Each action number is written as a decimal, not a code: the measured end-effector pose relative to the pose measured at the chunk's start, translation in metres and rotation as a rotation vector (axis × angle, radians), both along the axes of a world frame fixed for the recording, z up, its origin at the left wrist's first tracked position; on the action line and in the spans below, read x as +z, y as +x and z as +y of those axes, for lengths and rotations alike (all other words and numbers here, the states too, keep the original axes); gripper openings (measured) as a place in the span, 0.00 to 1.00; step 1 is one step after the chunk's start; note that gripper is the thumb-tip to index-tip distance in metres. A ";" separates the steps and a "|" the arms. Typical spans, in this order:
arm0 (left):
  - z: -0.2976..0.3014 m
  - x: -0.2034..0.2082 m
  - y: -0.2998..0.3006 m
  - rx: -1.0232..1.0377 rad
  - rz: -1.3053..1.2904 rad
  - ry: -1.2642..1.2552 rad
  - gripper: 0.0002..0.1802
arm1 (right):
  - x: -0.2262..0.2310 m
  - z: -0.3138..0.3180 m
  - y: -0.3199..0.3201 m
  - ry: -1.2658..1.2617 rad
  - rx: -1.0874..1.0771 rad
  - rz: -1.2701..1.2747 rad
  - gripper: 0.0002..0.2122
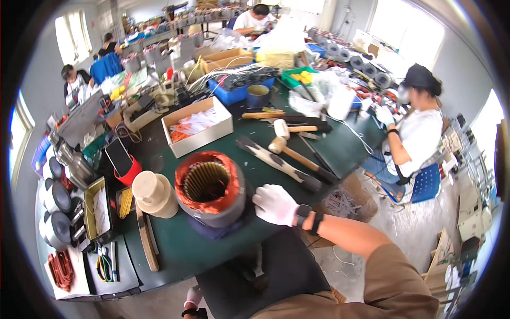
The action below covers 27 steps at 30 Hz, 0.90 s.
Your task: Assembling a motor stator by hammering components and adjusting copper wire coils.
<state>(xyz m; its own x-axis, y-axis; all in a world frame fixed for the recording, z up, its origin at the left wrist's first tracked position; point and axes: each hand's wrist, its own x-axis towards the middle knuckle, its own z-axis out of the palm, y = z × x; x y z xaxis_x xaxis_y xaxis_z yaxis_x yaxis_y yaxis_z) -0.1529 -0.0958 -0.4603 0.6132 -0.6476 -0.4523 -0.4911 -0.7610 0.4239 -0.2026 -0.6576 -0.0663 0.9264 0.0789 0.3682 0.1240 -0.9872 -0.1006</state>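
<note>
A motor stator (240, 194) stands upright on a dark blue cloth (215, 229) near the table's front edge. Its grey housing holds a ring of orange-red copper windings, with yellowish slot liners inside the bore. Just right of it, over the green tabletop, my white-gloved right hand (275, 204) is closed with its fingers curled in; nothing shows in them. Below the table edge, beside my dark-clad lap, part of my gloved left hand (194, 295) is visible, small and blurred, its fingers unclear. Left of the stator sits a cream stepped plastic block (162, 196).
Mallets (279, 144) and dark-ended wooden bars (279, 162) lie beyond my right hand. A white box (204, 132) holds paper strips. At left are a wooden stick (146, 239), a phone in a red holder (127, 171) and pliers (103, 263). A co-worker (419, 122) sits at right.
</note>
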 end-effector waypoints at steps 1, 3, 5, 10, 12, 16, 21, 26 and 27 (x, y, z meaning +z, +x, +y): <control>-0.017 0.033 0.001 0.343 0.190 -0.280 0.17 | -0.004 -0.009 -0.014 -0.013 -0.061 -0.026 0.07; -0.010 0.092 0.009 0.344 0.139 -0.239 0.17 | -0.003 -0.013 -0.026 0.023 -0.102 -0.041 0.07; 0.032 0.113 0.000 0.564 0.088 -0.274 0.12 | -0.008 -0.003 -0.017 0.101 -0.058 -0.075 0.07; 0.079 0.132 -0.050 0.440 -0.044 -0.234 0.12 | -0.009 -0.010 -0.049 0.237 -0.062 -0.147 0.08; 0.098 0.147 -0.075 0.420 -0.103 -0.143 0.10 | -0.007 -0.017 -0.065 0.379 -0.033 -0.219 0.05; 0.135 0.162 -0.125 0.623 0.005 -0.092 0.08 | 0.020 -0.051 -0.093 0.401 -0.055 -0.355 0.04; 0.152 0.172 -0.139 0.585 -0.033 -0.154 0.12 | 0.015 -0.143 -0.113 0.318 -0.368 -0.400 0.04; 0.168 0.186 -0.136 0.534 -0.194 -0.163 0.09 | 0.008 -0.190 -0.118 0.277 -0.446 -0.320 0.05; 0.165 0.185 -0.136 0.573 -0.173 -0.244 0.09 | 0.006 -0.193 -0.118 0.281 -0.448 -0.314 0.05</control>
